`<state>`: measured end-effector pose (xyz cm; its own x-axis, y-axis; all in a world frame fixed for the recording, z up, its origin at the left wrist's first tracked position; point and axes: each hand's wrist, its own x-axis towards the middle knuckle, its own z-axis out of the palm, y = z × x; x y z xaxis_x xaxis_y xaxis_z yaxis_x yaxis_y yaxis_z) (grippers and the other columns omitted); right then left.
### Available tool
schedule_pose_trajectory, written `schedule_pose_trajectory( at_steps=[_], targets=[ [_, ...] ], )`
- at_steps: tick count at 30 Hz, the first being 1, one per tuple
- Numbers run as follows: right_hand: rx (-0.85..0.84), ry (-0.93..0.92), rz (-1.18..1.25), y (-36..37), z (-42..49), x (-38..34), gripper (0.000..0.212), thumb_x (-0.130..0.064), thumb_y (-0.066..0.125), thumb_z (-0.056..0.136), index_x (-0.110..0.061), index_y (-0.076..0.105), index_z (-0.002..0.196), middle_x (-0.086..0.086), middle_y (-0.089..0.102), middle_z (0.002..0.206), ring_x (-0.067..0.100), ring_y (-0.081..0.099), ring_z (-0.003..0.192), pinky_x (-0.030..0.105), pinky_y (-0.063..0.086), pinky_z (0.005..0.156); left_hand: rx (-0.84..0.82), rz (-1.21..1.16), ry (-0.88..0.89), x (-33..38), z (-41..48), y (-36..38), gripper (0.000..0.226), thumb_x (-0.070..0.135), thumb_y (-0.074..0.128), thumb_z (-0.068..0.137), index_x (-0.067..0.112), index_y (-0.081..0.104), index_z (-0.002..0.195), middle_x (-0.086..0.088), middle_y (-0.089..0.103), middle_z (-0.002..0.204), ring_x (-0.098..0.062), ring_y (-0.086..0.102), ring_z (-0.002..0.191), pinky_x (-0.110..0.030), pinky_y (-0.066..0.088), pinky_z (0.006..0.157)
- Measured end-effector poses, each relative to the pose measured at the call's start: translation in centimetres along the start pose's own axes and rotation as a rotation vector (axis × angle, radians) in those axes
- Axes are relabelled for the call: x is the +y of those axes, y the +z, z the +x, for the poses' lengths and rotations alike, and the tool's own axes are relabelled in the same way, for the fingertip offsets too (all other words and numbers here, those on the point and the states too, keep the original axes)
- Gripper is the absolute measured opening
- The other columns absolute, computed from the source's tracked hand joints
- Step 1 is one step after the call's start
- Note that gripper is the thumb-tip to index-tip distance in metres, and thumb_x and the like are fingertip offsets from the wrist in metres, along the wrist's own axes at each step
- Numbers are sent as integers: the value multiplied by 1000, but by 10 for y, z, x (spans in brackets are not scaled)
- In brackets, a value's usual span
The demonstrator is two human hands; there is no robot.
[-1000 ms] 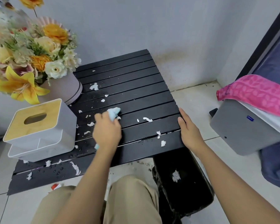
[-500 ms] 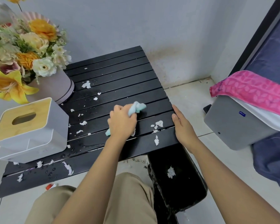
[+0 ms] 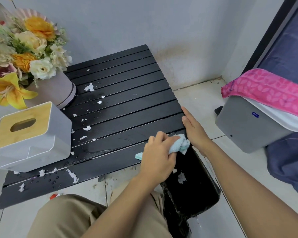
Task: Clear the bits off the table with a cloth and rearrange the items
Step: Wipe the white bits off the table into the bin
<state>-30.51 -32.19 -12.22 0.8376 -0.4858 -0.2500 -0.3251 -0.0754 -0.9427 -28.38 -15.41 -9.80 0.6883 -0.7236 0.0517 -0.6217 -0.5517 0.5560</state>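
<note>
A low black slatted table carries white bits scattered over its left half and front edge. My left hand is closed around a light blue cloth at the table's front right corner, over a black bin that holds a few white bits. My right hand lies flat against the table's right edge, fingers together, touching the cloth. A white tissue box with a wooden top stands at the front left. Behind it sits a flower arrangement in a pale round box.
A grey lidded container draped with a pink patterned cloth stands on the tiled floor to the right. A dark blue fabric hangs beside it. The wall runs right behind the table. My knees are below the table's front edge.
My left hand has swept the cloth from the table's middle to its front right corner. The bits that lay near the right edge are gone from there. My right hand stayed at the edge.
</note>
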Motion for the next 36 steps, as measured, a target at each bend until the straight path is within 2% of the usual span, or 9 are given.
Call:
schedule_pose_trajectory(
  at_steps=[6, 9, 11, 15, 20, 22, 25, 31, 36],
  targets=[
    [-64, 65, -8, -14, -5, -14, 43, -31, 36, 105, -34, 34, 148, -12, 36, 150, 7, 30, 139, 19, 23, 105, -302, -347, -59, 5, -2, -20, 43, 25, 55, 81, 51, 62, 116, 13, 57, 100, -13, 52, 100, -40, 42, 94],
    [164, -43, 49, -21, -19, -36, 34, -34, 46, 101, -25, 58, 131, -13, 56, 131, 6, 48, 124, 10, 35, 91, -250, -774, -246, 14, 5, -38, 26, 12, 63, 89, 25, 67, 111, 1, 69, 100, -15, 65, 87, -34, 52, 82],
    [248, -122, 96, -27, -33, -51, 33, -45, 52, 95, -27, 64, 121, -16, 61, 123, 3, 53, 116, 16, 40, 92, -187, -1026, -362, 17, 12, -46, 20, 9, 61, 92, 11, 62, 112, -8, 69, 98, -18, 66, 83, -31, 54, 76],
    [-129, -57, 106, -40, -54, -70, 41, -49, 65, 83, -26, 66, 118, -8, 70, 114, 10, 65, 107, 33, 50, 92, -213, -1343, -383, 22, 23, -55, 27, 5, 51, 97, 2, 56, 123, -11, 69, 104, -22, 67, 90, -30, 54, 79],
    [-45, -108, 202, -45, -65, -76, 19, -14, 75, 81, -5, 66, 95, 17, 71, 101, 23, 69, 90, 41, 58, 83, -207, -1348, -320, 26, 28, -57, 27, 4, 51, 96, 3, 62, 121, -16, 69, 110, -27, 66, 99, -37, 53, 88],
    [-49, -118, 244, -47, -69, -78, 18, -14, 77, 76, -7, 63, 85, 12, 73, 91, 21, 70, 83, 41, 57, 81, -141, -1312, -312, 23, 29, -61, 24, 5, 55, 94, 3, 65, 116, -19, 68, 112, -29, 65, 100, -43, 52, 90],
    [-85, -140, 243, -49, -77, -78, 21, -19, 80, 66, -15, 63, 77, 5, 74, 85, 19, 69, 80, 38, 56, 83, -112, -1230, -293, 24, 29, -67, 22, 2, 53, 94, 4, 66, 112, -14, 72, 104, -22, 68, 91, -30, 56, 72],
    [-20, -174, 279, -43, -85, -79, 37, -18, 82, 63, -3, 54, 81, 5, 70, 80, 25, 66, 74, 43, 55, 76, -289, -1205, -195, 35, 20, -72, 40, 0, 58, 88, 12, 57, 127, -8, 64, 121, -19, 66, 104, -23, 53, 78],
    [0, -126, 397, -46, -88, -78, 30, -24, 77, 70, -12, 51, 78, 18, 73, 86, 30, 68, 78, 42, 53, 74, -105, -1077, -208, 40, 24, -68, 30, 2, 71, 82, 2, 61, 111, -14, 70, 102, -18, 68, 85, -23, 53, 68]
  ],
)
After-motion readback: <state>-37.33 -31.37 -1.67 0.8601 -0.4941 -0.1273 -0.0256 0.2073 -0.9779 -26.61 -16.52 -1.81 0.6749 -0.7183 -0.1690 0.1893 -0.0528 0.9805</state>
